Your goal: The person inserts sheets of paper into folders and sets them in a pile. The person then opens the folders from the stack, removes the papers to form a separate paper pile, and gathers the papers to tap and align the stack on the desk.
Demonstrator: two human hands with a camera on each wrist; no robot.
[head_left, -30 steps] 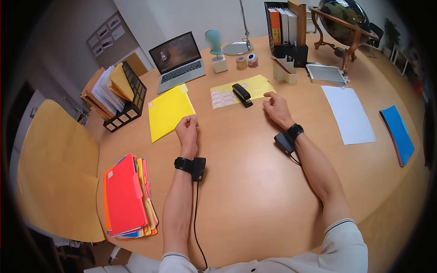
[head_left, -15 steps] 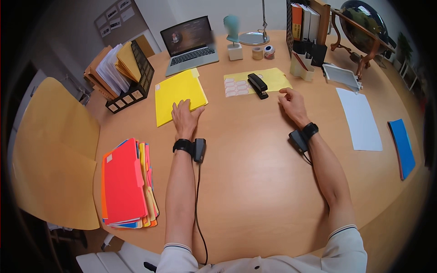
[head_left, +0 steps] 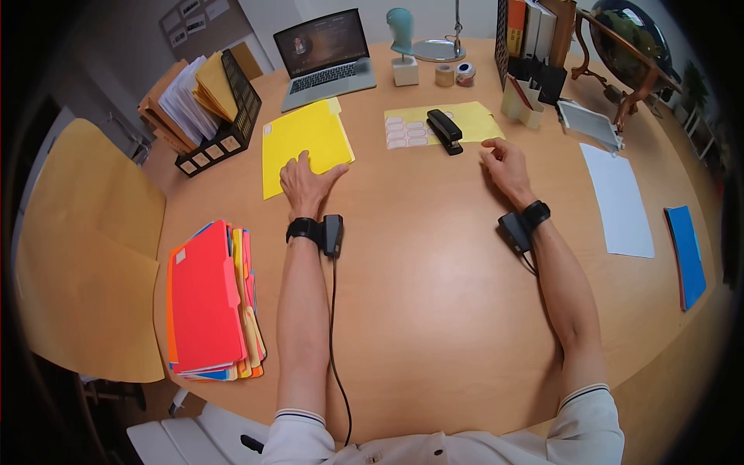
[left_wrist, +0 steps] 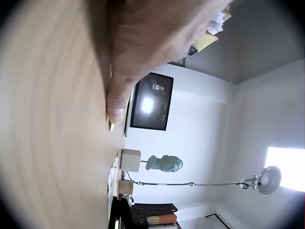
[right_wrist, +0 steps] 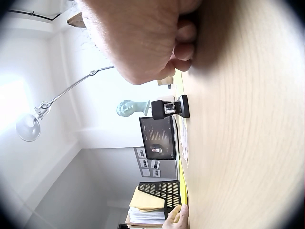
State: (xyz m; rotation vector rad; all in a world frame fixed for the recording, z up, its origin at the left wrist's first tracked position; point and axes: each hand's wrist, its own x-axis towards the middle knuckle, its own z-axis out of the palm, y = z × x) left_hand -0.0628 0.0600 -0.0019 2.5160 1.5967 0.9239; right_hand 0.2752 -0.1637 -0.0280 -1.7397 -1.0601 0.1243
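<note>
A yellow file folder (head_left: 298, 139) lies on the desk left of centre. My left hand (head_left: 305, 186) rests on its near edge, fingers spread over the folder and thumb stretched to the right. In the left wrist view the thumb (left_wrist: 118, 102) presses down at the folder's edge. My right hand (head_left: 507, 169) rests on the desk with loosely curled fingers (right_wrist: 183, 50), holding nothing. Just left and beyond it, a black stapler (head_left: 445, 132) sits on a pale yellow sheet with label stickers (head_left: 407, 133).
Stacked coloured folders (head_left: 205, 302) lie near left, below a black file rack (head_left: 232, 143). A laptop (head_left: 325, 58), bust (head_left: 401, 35) and tape rolls (head_left: 465, 74) stand behind. White paper (head_left: 618, 201) and a blue folder (head_left: 686, 260) lie right. A cable (head_left: 335, 349) runs along the left forearm.
My left hand has gone from curled beside the folder's near right corner to spread on its near edge, a little leftward. The right hand stays near the stapler. The head view has shifted.
</note>
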